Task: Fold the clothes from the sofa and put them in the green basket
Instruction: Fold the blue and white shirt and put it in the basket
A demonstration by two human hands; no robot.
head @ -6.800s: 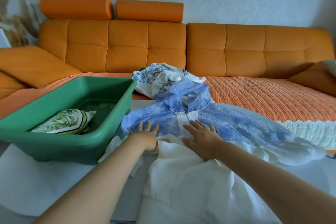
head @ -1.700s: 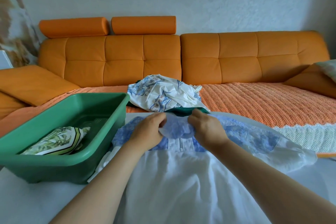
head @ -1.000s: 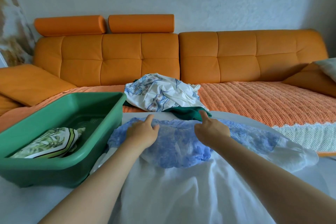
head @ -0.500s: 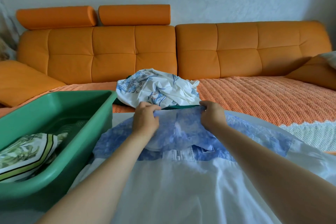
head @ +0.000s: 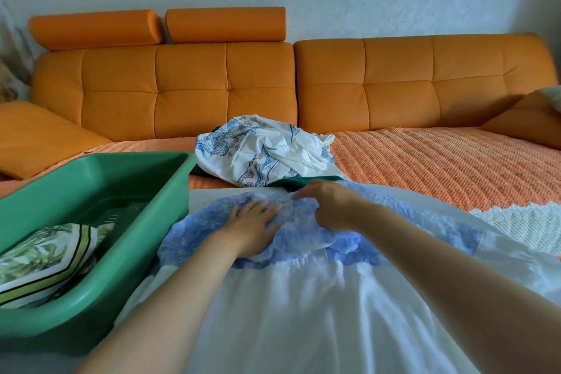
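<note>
Nearest me, the white skirt of a dress [head: 303,313] lies spread over the tabletop [head: 206,195], laid flat, I'd guess, so it can be folded cleanly. Its blue printed top lies at the far end, under both hands. The left hand [head: 252,229] rests on it with fingers straight, seemingly pinning the cloth so it won't slide. Just beside it, the right hand [head: 331,206] has its fingers curled into a bunched piece of the blue fabric, probably to turn it in. To the left the green basket [head: 170,200] sits touching the dress, handy for dropping things in; one folded leaf-print garment [head: 45,261] lies inside. Beyond the hands, a crumpled blue-patterned white garment [head: 264,155] and a dark green one [head: 303,183] wait on the orange sofa [head: 394,85].
</note>
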